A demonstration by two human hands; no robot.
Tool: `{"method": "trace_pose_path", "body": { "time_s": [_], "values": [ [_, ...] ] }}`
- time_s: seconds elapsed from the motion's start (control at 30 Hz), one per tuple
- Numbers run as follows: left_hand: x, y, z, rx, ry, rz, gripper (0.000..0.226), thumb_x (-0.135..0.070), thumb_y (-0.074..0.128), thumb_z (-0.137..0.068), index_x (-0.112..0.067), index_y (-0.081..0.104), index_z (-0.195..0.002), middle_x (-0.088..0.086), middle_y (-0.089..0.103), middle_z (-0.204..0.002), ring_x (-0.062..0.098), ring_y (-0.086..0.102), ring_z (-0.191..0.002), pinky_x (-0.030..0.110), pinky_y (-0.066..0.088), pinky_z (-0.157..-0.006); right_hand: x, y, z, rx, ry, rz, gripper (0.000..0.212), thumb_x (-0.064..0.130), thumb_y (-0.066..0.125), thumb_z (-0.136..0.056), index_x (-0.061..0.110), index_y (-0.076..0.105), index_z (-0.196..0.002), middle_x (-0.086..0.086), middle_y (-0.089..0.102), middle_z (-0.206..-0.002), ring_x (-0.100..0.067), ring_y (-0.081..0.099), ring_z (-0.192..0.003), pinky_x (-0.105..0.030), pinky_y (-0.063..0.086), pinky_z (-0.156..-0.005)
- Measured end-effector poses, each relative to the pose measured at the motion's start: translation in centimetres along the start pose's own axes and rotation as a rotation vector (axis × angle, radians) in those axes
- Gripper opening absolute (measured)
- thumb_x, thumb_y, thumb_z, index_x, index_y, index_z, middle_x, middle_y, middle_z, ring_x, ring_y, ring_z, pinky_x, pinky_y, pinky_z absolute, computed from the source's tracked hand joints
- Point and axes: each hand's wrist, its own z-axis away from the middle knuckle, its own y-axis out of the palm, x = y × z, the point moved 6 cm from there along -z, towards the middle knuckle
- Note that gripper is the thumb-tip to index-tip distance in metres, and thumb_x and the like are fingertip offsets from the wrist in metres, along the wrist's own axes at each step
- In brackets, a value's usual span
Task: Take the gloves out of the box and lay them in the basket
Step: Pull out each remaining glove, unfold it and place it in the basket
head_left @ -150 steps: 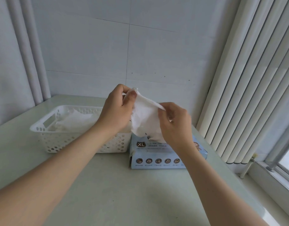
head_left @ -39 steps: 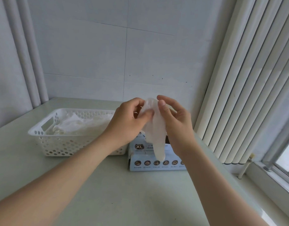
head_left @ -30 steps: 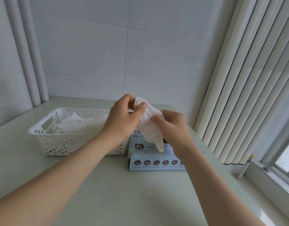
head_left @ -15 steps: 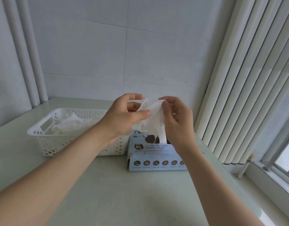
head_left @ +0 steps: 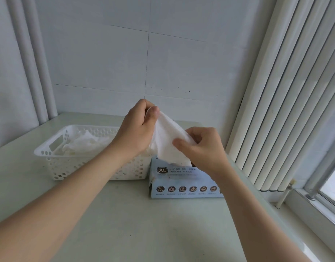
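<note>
A thin white glove (head_left: 167, 138) is stretched between both hands above the light blue glove box (head_left: 181, 179) marked XL. My left hand (head_left: 137, 132) pinches its upper end, raised above the basket's right end. My right hand (head_left: 202, 146) pinches its lower right edge, just over the box's opening. The glove's bottom hangs down to the top of the box. To the left of the box stands the white perforated basket (head_left: 55, 148), with white gloves (head_left: 83, 144) lying crumpled inside.
Box and basket stand on a pale green table (head_left: 144, 224) against a white tiled wall. Vertical white blinds (head_left: 287, 91) and a window sill run along the right. Two white pipes (head_left: 32, 59) rise at the back left corner.
My left hand has lifted the glove's upper end higher while my right hand has dropped lower and to the right, stretching the glove out diagonally between them.
</note>
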Motion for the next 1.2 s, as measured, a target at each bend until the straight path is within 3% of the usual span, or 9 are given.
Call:
{"method": "trace_pose_path", "body": {
  "time_s": [0.2,0.3,0.4,0.53,0.6,0.7,0.83,1.0,1.2],
  "values": [
    [-0.7,-0.6,0.0,-0.071,0.111,-0.098,0.029,-0.033,0.041,-0.113,-0.007,0.049,-0.103,-0.005,0.042,-0.067,0.007,0.04,-0.057,0.024,0.036,-0.057,-0.4,-0.7,-0.3,-0.053,0.086,-0.357,0.01,0.01,0.067,-0.094,0.006,0.076,-0.096,-0.011,0.075,-0.089,-0.029,0.067,-0.082,-0.045,0.057,-0.076],
    [-0.7,-0.3,0.2,-0.05,0.079,-0.034,0.029,-0.035,0.042,-0.113,-0.008,0.05,-0.105,-0.009,0.041,-0.066,0.005,0.041,-0.054,0.022,0.049,-0.054,0.2,-0.9,0.1,-0.041,0.122,-0.554,0.019,0.011,0.061,-0.093,0.001,0.073,-0.102,-0.012,0.067,-0.088,-0.029,0.064,-0.08,-0.048,0.055,-0.066],
    [-0.7,-0.3,0.2,-0.046,0.035,0.002,0.03,-0.039,0.042,-0.112,-0.011,0.052,-0.107,-0.009,0.043,-0.072,0.01,0.045,-0.062,0.049,0.058,-0.065,0.7,-0.9,0.5,-0.005,0.163,-0.681,0.024,0.009,0.058,-0.099,-0.01,0.068,-0.11,-0.016,0.063,-0.086,-0.028,0.061,-0.072,-0.033,0.054,-0.053],
    [-0.6,-0.9,-0.3,-0.039,-0.037,0.084,0.026,-0.035,0.045,-0.112,-0.014,0.057,-0.104,-0.007,0.047,-0.073,0.007,0.042,-0.061,0.027,0.041,-0.065,0.3,-0.6,0.2,0.013,0.12,-0.494,0.037,0.039,0.072,-0.098,0.003,0.076,-0.106,-0.025,0.068,-0.091,-0.035,0.066,-0.077,-0.042,0.056,-0.065],
    [-0.4,-1.1,-0.5,0.002,-0.107,0.139,0.025,-0.035,0.048,-0.111,-0.014,0.06,-0.103,-0.004,0.053,-0.082,0.009,0.047,-0.069,0.027,0.041,-0.07,0.1,0.0,0.2,0.026,0.134,-0.534,0.035,0.041,0.073,-0.098,0.008,0.077,-0.109,-0.028,0.073,-0.107,-0.042,0.073,-0.092,-0.062,0.06,-0.081],
    [-0.3,-1.9,-0.9,-0.004,-0.187,0.223,0.019,-0.027,0.053,-0.107,-0.016,0.059,-0.092,-0.008,0.049,-0.079,0.006,0.044,-0.067,0.028,0.037,-0.068,0.4,0.5,0.0,-0.001,0.134,-0.55,0.028,0.041,0.071,-0.1,0.015,0.076,-0.112,-0.018,0.077,-0.112,-0.039,0.075,-0.104,-0.071,0.058,-0.089],
    [-0.7,-3.1,-1.3,-0.025,-0.21,0.247,0.014,-0.015,0.048,-0.092,-0.019,0.051,-0.079,-0.002,0.041,-0.078,0.013,0.036,-0.07,0.032,0.029,-0.063,1.3,1.5,-0.6,-0.005,0.08,-0.506,0.023,0.035,0.076,-0.099,0.015,0.071,-0.109,-0.015,0.077,-0.1,-0.038,0.076,-0.094,-0.069,0.06,-0.084],
    [-0.1,-5.2,-1.9,-0.135,-0.234,0.09,0.024,-0.007,0.04,-0.097,-0.018,0.053,-0.08,-0.006,0.051,-0.077,0.015,0.045,-0.071,0.031,0.033,-0.061,3.3,3.1,-1.7,0.112,0.041,-0.578,0.022,0.023,0.078,-0.097,0.009,0.07,-0.111,-0.022,0.076,-0.104,-0.035,0.074,-0.091,-0.059,0.061,-0.087],
    [1.2,-7.5,-2.7,-0.133,-0.268,-0.046,0.026,-0.007,0.031,-0.095,-0.021,0.052,-0.102,-0.004,0.053,-0.094,0.019,0.05,-0.083,0.033,0.04,-0.064,4.4,5.0,-3.7,0.172,0.153,-0.466,0.031,0.026,0.081,-0.094,0.006,0.073,-0.117,-0.019,0.08,-0.102,-0.035,0.078,-0.085,-0.044,0.065,-0.074]
  ]
}}
